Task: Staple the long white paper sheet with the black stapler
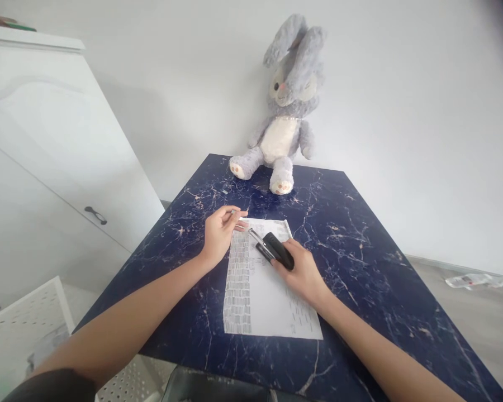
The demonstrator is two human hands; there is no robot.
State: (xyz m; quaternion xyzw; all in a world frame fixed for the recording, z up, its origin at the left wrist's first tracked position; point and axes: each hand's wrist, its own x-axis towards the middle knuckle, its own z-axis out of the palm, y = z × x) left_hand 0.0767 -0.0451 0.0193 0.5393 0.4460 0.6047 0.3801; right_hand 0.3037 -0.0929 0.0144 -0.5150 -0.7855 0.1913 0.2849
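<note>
My right hand is wrapped around a black stapler. The stapler's top is swung up from its metal magazine, and its front end points toward my left hand. At the paper's upper left corner, my left hand has its thumb and index finger pinched together. A small greyish piece shows at those fingertips, too small to name for sure. Beneath both hands lies a printed white sheet, with dense text blocks down its left side and a bare middle.
The sheet lies on a dark blue marble-patterned table. A grey plush rabbit sits at the table's far end against the wall. White cabinet and white perforated basket stand left. Clear plastic packaging lies on the floor at right.
</note>
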